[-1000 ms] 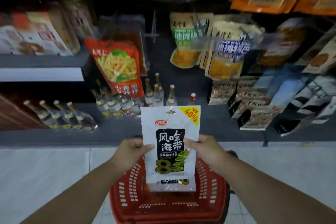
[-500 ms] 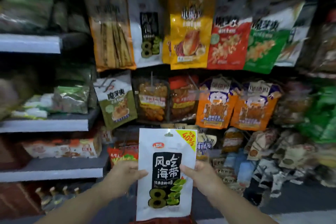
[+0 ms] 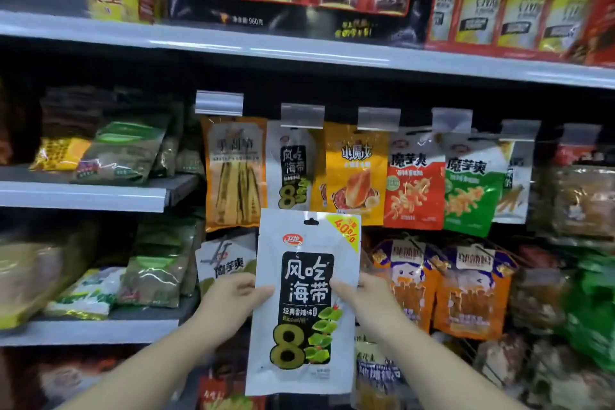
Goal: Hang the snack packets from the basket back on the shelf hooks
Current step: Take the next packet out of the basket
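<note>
White and upright, the snack packet was held in front of the shelving by both hands, with a black label panel, a large figure 8 and a yellow corner flash on its face and a small hang hole at its top edge. The left hand gripped the packet's left edge, thumb curled across the front and the other fingers hidden behind it. The right hand gripped the right edge in the same manner, thumb on the front, fingers behind. The packet's top edge sat just below a row of hanging packets and overlapped the bottom of a matching white packet hung on that row. To the left of that matching packet hung an orange packet; to its right hung a yellow packet, a red and white packet and a green and white packet. Clear label holders stood above each hanging packet. The hooks themselves could not be made out. Orange packets with a cartoon face hung on the lower row, to the right of the right hand. Grey shelves on the left carried green and yellow bags, blurred. The top shelf carried red and yellow boxes. The basket was out of view.
</note>
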`<state>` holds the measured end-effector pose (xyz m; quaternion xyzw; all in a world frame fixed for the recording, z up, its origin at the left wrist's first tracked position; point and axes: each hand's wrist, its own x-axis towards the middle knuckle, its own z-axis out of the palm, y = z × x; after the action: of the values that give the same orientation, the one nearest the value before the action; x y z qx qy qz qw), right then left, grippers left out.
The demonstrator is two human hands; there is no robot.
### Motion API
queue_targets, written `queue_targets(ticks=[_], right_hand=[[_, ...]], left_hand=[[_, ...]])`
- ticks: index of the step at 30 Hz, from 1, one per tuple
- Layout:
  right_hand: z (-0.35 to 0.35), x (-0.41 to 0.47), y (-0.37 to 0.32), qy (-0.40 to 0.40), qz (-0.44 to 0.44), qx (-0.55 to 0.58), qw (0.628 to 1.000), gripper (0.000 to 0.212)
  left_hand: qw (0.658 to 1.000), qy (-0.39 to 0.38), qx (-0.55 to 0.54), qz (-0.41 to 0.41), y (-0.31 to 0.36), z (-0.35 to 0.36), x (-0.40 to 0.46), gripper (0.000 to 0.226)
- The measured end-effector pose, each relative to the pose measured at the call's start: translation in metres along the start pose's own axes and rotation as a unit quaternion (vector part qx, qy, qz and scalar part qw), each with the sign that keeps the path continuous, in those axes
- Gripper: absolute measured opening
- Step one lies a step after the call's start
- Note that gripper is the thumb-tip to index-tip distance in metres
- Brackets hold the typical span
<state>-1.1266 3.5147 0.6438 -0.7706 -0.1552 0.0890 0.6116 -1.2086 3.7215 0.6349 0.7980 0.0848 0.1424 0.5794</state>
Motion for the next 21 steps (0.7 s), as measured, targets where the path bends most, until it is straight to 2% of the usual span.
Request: queue_targets(ticks=[6,12,16,21], right_hand=[[-0.003,0.064,-0.048,0.041,-0.058,0.004,0.997,0.012],[-0.01,0.121,-0.085,0.018,-0.105,0.04,0.993,0.014],[-0.012,0.142,-0.104,0.007,-0.132,0.056,0.99,0.011],[-0.003,0.162,-0.103,0.021,-0.131,0.044,0.99,0.007]], left_hand=[[0.996,0.075,-0.034,0.032,0.044,-0.006,0.05,0.012],[0.987,0.155,-0.01,0.037,0.085,-0.014,0.099,0.017],[0.984,0.176,-0.009,0.041,0.097,-0.022,0.121,0.019],[0.987,0.158,0.015,0.039,0.088,-0.031,0.142,0.024]])
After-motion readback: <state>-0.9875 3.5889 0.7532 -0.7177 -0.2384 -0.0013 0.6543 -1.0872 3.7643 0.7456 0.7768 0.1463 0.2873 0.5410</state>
